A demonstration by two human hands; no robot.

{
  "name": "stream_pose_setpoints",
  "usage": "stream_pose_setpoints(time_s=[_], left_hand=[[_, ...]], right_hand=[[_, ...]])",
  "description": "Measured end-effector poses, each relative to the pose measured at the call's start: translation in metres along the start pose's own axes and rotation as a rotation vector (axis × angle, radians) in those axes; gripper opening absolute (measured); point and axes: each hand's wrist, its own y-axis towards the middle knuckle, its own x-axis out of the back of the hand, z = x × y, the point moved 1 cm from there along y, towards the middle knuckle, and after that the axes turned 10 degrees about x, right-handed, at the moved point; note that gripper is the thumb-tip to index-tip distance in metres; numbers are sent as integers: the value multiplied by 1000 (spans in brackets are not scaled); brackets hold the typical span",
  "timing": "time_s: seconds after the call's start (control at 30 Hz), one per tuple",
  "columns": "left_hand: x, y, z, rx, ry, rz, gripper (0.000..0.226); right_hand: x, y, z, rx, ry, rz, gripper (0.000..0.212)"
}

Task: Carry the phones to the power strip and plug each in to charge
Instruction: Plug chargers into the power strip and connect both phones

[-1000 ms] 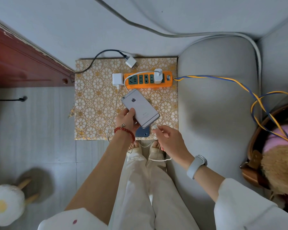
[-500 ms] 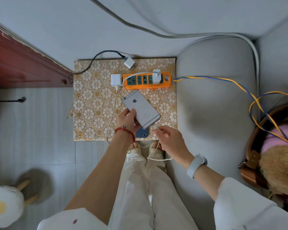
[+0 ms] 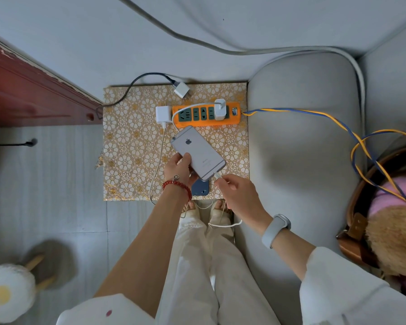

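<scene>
My left hand (image 3: 179, 168) grips a silver-grey phone (image 3: 197, 152), back side up, over the gold flower-patterned mat (image 3: 131, 146). A second, dark blue phone (image 3: 201, 189) peeks out beneath it in the same hand. My right hand (image 3: 238, 195) pinches the plug of a white charging cable (image 3: 218, 176) right at the silver phone's bottom edge. That cable loops down past my feet and runs up to a white charger (image 3: 220, 109) plugged into the orange power strip (image 3: 206, 113) at the mat's far side.
Two more white chargers lie loose: one (image 3: 162, 114) left of the strip with a white cable, one (image 3: 181, 89) behind it with a black cable. A grey sofa arm (image 3: 300, 141) borders the mat on the right, a red-brown door (image 3: 28, 95) on the left. Blue-yellow wires (image 3: 326, 118) trail right.
My right hand has brought the cable plug up from just below the phone to its bottom edge. The silver phone stays held in my left hand, almost unmoved.
</scene>
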Motion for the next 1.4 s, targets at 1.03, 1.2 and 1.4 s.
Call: stream_pose_setpoints(time_s=[1.03,1.2,1.4], left_hand=[[-5,3,8,-55,267,-6,13],[-7,15,24,-57,403,-37,16],[-30,29,53,-44,634,5,28]], right_hand=[[-1,-5,-11,-126,-90,75,31],[28,9,-17,29,-603,258,31],[66,25,-30,528,-1095,64,18]])
